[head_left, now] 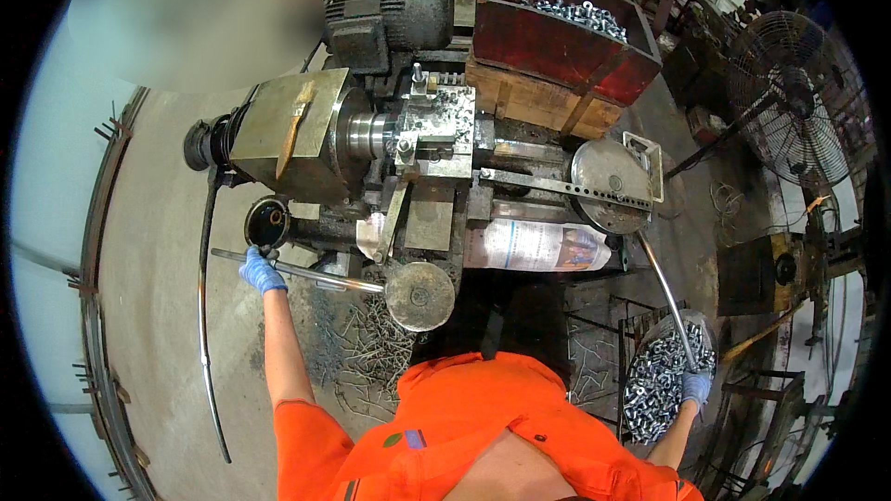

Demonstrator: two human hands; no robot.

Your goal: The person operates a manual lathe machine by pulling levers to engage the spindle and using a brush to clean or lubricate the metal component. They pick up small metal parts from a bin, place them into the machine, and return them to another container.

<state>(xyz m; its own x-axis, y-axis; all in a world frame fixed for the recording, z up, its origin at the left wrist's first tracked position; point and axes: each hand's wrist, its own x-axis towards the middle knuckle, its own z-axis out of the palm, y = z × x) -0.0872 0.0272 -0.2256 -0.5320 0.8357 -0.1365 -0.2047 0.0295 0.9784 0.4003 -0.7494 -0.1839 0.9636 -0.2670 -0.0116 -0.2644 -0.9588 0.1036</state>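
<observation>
My left hand (261, 272), in a blue glove, is closed around a long metal bar (327, 277) that runs to a round metal disc (419, 297). Just beyond that hand is a black, cup-shaped round part (267, 222). On the far right, my right hand (695, 388), also gloved in blue, grips the lower end of a steel lever (664, 283). The lever slants down from a large round plate (610, 184) on the machine. Beneath the right hand stands a bucket heaped with small metal parts (655, 390). Between the hands lies the machine's tool block (440, 125), beside the spindle (368, 135).
A brush (295, 130) lies on the headstock (269, 150), with a motor (394, 17) behind. A dark red bin (566, 46) of metal pieces rests on a wooden crate (534, 102). Printed paper (538, 245) covers the machine front. Metal scraps (371, 343) litter the floor. A fan (789, 93) stands right.
</observation>
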